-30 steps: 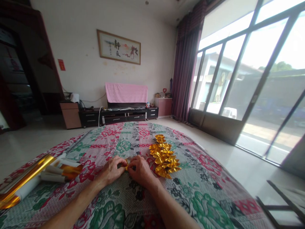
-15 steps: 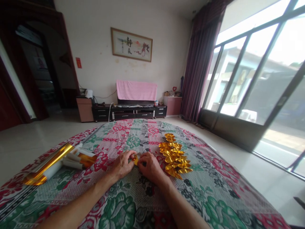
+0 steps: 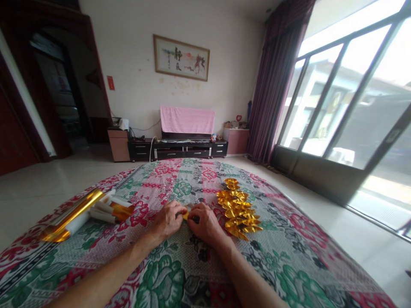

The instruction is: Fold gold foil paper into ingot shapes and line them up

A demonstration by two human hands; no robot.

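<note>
Between my two hands, above the middle of the patterned cloth, is a small piece of gold foil paper [image 3: 185,215], mostly covered by fingers. My left hand [image 3: 169,219] pinches its left side with thumb and forefinger. From the right, my right hand [image 3: 205,221] is closed on the same piece, its fingers curled. To the right of it lie several folded gold foil paper pieces [image 3: 238,212] with pointed ends, lined up in a column. On the left rest gold and white foil sheets [image 3: 77,214], partly rolled, beside a smaller stack [image 3: 112,210] of them.
A flowered cloth [image 3: 160,278] covers the round table. Beyond it stand a low black TV cabinet [image 3: 180,150] and a television under a pink cloth [image 3: 188,119]. Glass doors [image 3: 337,107] and a purple curtain [image 3: 266,94] are at the right.
The view has shifted slightly, so everything sits a little farther right. My hands have drawn a bit closer around the gold paper, and less of it shows.
</note>
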